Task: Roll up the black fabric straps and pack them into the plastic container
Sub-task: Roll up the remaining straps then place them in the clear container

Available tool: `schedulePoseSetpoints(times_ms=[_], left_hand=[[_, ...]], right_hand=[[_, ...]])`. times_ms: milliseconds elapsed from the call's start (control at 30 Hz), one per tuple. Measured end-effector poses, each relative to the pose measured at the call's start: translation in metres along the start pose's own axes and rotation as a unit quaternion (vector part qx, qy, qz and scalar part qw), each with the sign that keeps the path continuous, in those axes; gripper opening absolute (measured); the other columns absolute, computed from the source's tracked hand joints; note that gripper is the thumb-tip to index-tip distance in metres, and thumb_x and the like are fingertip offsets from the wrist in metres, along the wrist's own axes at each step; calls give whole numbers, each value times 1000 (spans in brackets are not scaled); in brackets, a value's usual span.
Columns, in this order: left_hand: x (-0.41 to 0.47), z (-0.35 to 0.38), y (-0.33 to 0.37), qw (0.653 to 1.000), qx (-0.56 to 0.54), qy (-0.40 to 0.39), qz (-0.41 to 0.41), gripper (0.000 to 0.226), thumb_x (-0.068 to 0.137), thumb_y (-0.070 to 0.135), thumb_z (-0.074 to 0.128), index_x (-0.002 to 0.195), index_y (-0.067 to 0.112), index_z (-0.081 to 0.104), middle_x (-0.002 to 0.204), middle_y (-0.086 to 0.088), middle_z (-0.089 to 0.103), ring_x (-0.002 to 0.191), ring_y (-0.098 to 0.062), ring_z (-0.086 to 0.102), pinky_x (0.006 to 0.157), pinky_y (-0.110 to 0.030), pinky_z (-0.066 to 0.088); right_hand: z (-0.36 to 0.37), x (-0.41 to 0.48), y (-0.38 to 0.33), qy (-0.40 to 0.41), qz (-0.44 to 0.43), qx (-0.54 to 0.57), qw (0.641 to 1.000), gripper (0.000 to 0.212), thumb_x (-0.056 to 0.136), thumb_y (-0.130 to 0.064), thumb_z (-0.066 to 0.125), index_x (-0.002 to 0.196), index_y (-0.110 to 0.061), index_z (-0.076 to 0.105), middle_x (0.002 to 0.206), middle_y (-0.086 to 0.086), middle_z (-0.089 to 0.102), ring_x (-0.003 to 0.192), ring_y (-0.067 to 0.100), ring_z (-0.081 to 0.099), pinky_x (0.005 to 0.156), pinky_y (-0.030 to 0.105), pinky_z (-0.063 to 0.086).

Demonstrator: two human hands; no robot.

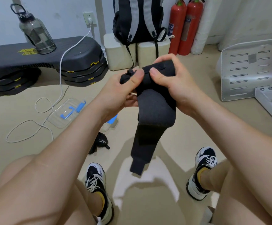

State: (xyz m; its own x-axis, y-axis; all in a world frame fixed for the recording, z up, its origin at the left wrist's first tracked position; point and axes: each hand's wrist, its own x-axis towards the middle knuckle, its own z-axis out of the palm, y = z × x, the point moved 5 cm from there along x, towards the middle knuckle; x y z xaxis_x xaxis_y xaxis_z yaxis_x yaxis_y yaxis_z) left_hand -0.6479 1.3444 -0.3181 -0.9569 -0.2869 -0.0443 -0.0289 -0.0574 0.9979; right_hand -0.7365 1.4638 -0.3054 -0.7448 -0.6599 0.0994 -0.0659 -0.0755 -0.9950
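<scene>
A wide black fabric strap hangs in front of me, its free end dangling down between my feet. My left hand pinches the strap's top left end with thumb and fingers. My right hand grips the upper part, thumb pressed on the fabric close to the left thumb. A second black strap, bunched up with a white logo, lies on the floor under my left forearm. The clear plastic container lid with blue clips lies on the floor at the left. A part of the container with a blue piece peeks out behind my left wrist.
A white cable loops over the floor at the left. Black step platforms with a water bottle stand behind it. A backpack, two fire extinguishers and a white metal panel line the back and right.
</scene>
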Motion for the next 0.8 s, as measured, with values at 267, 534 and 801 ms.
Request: schedulePoseSetpoints(times_ms=[267,534,801], left_hand=[[4,-10,1,996,0,56,71,39,85,-9,65,117,13,67,100,-6,69,90,-20,69,72,-31,57],[4,-7,1,999,-13,31,14,35,91,17,67,125,11,63,107,-8,64,93,-20,66,74,-33,58],[5,-13,0,997,-30,72,14,31,91,7,66,121,4,64,96,-10,68,88,-22,69,72,-36,59]], right_hand=[[-4,-2,7,-40,116,22,992,24,99,-42,54,114,-23,60,91,-10,66,77,1,69,68,31,56],[-5,0,5,-27,27,23,999,19,94,-12,65,113,-15,63,99,4,65,90,16,65,70,27,54],[7,-3,5,-76,30,-16,997,35,98,-31,60,132,-31,49,118,2,61,105,16,65,86,34,58]])
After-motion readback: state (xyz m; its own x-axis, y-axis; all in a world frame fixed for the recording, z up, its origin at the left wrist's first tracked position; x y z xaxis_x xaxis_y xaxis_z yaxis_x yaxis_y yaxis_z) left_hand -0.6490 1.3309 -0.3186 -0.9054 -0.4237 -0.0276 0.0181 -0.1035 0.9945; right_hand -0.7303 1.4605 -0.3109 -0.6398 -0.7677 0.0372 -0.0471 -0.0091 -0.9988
